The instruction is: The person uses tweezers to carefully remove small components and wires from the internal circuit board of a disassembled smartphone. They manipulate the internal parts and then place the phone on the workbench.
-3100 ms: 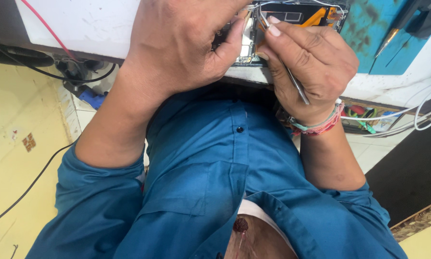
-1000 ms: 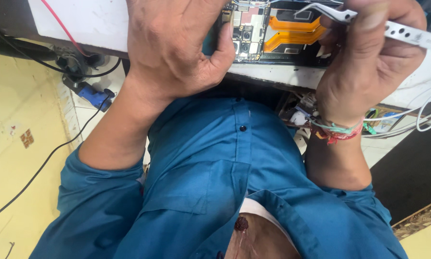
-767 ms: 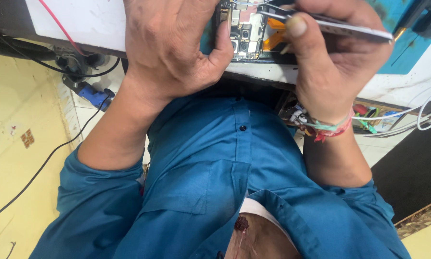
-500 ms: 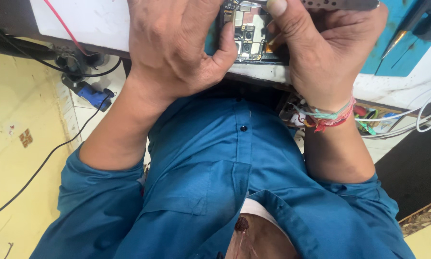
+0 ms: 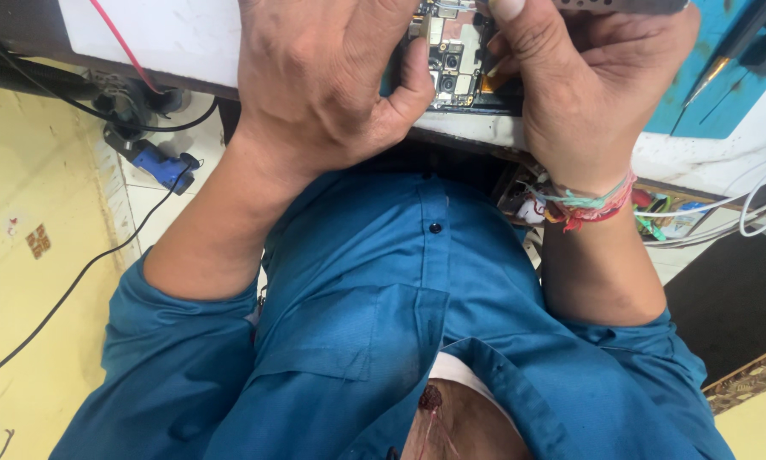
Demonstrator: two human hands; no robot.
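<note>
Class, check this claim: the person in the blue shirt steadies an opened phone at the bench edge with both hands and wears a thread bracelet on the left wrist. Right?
Not quite. In the head view the thread bracelet sits on the right wrist, below the right hand; the left hand has a bare wrist. Both hands do steady the opened phone.

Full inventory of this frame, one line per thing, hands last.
opened phone: one, dark board with orange flex, at bench edge between both hands
metal tool: one, silver, top edge, in right hand
bench: one, white top, upper frame
red wire: one, across bench top
black cables: several, on yellow floor at left
blue plug: one, under bench, left
white cables: several, right
shirt: one, blue
wrist threads: several, red and green, right wrist
left hand: grip on phone
right hand: grip on tool
</note>
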